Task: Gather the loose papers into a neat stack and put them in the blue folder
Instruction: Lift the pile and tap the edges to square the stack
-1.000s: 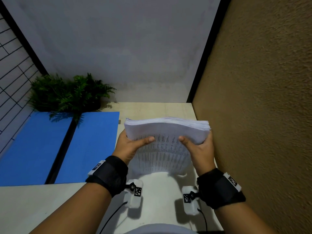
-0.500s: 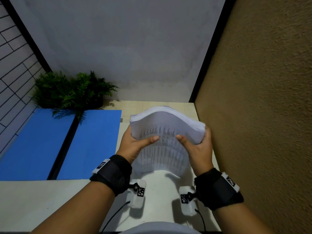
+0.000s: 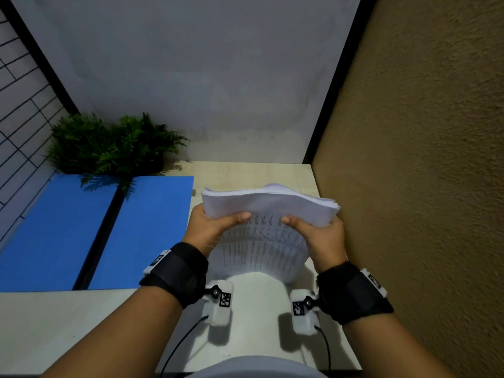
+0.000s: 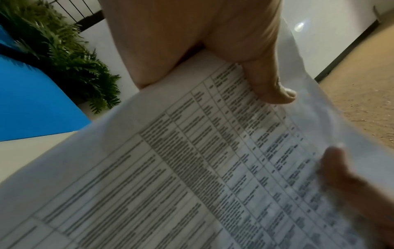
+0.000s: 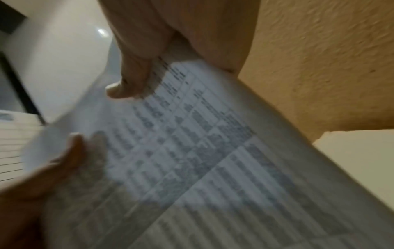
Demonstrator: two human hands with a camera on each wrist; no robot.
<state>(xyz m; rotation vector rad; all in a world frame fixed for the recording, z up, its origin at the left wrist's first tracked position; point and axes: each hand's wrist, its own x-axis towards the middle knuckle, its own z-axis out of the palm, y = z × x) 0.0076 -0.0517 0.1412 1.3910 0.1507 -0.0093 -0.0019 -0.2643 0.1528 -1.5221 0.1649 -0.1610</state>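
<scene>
Both hands hold the paper stack (image 3: 268, 205) upright at frame centre: left hand (image 3: 211, 230) and right hand (image 3: 321, 237) grip it. Its arched top has flattened since a moment ago, edges aligning; blue folder (image 3: 81, 230) lies open at left on the tabletop (image 3: 54, 331).

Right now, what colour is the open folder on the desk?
Blue folder, with a black spine; the head view shows it best.

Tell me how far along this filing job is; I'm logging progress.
Done: the papers are gathered into one stack, though its top edges look uneven. In hand: the left hand and right hand grip its sides, holding it upright over the desk. Left: squaring the edges and placing the stack in the blue folder, which lies open to the left.
</scene>
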